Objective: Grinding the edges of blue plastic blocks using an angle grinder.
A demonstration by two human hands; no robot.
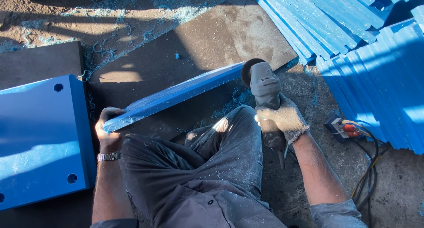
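Grip: gloved right hand (286,119) clamped on the grey angle grinder (266,93), bare left hand (107,130) clamped on the near end of the blue strip (176,94) lying propped over the knee; disc at far edge could snag, jerking the strip loose toward the ungloved fingers.

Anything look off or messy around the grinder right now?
Blue shavings are strewn over the floor and dust the trousers. The left hand holding the blue strip is bare, while the right hand on the angle grinder is gloved. A power strip lies among the debris.
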